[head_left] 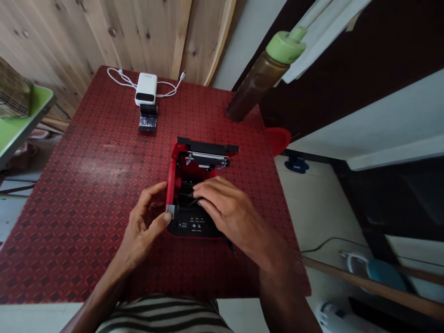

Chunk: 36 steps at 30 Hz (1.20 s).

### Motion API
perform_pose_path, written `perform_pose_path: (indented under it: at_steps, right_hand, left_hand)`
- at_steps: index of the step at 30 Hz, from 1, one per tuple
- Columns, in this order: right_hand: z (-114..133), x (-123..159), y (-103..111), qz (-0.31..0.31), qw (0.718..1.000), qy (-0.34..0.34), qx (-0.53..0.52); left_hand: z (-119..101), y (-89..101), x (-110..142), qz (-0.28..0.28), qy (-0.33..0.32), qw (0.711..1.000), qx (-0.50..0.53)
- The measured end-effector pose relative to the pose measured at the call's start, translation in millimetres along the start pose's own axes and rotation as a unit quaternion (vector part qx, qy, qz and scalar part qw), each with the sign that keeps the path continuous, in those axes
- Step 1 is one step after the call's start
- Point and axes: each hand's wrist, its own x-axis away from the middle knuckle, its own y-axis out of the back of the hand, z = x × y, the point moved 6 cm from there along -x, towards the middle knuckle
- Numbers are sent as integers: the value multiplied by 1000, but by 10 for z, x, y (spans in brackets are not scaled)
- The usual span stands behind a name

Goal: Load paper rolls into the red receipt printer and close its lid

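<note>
A red and black device that looks like a small label printer stands on the table with its lid raised. My left hand grips its left side, thumb on the grey front corner and fingers along the outer wall. My right hand reaches into the open compartment, its fingers pinched together around something thin and dark that I cannot make out. Much of the compartment's right side is hidden behind this hand. A dark pointed tip shows below it, near the device's front right corner.
The red patterned table carries a white power bank with white cables and a small black roll near the back. A tall brown bottle with a green lid stands at the back right. A red stool is beyond the right edge.
</note>
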Motion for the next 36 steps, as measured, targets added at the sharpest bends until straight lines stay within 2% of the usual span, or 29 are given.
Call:
perform_pose_path:
  at_steps: [4, 8, 10, 13, 16, 19, 23, 26, 29, 33, 36]
  right_hand:
    - [48, 148, 68, -74, 997, 2, 8]
    - [168, 289, 153, -160, 987, 17, 1]
    - [205, 320, 150, -170, 985, 16, -5]
    - [233, 339, 136, -179, 983, 22, 27]
    - [247, 372, 167, -217, 970, 25, 106]
    - [285, 423, 162, -224, 964, 28, 144]
    - [391, 526, 88, -221, 961, 46, 162]
    - [425, 577, 44, -239, 951, 29, 192]
    - [405, 561, 10, -232, 957, 13, 172]
    - [386, 523, -34, -202, 968, 24, 149]
    - [370, 535, -56, -202, 967, 23, 156]
  left_hand:
    - [-36, 49, 11, 9, 16, 1000, -18]
    - [-231, 109, -113, 8, -9, 997, -76]
    - [-357, 132, -246, -22, -36, 993, -113]
    - [-559, 77, -461, -46, -109, 982, -146]
    - [-690, -34, -605, -20, -166, 975, -145]
    - [-726, -50, -640, -8, -176, 974, -140]
    - [-735, 10, -561, -27, -180, 970, -160]
    - [-690, 14, -476, -36, -175, 972, -155]
    - [-559, 18, -400, -55, -157, 975, -150]
    - [-323, 48, -346, -80, -108, 985, -104]
    - [-200, 18, -347, -55, -57, 994, -71]
